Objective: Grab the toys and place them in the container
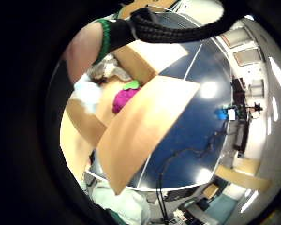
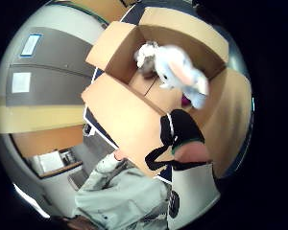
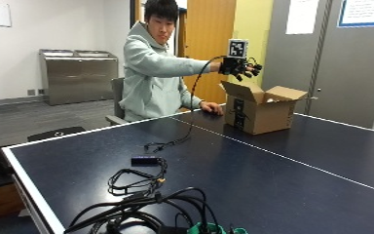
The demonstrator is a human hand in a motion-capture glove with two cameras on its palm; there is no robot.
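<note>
Meanwhile: hand (image 3: 241,67) above box (image 3: 263,113) | cables (image 3: 149,195) on table (image 3: 284,170)

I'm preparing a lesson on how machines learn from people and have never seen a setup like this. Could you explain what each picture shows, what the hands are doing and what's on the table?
No machine here: a person sits at a dark blue table. The outside view shows the black-gloved right hand hovering, fingers spread and holding nothing, above an open brown cardboard box. The two round pictures come from cameras on that palm, looking down into the box: a white plush rabbit and a magenta-and-green soft toy lie inside. The bare hand rests on the table. Black cables lie nearer the outside camera.
</note>
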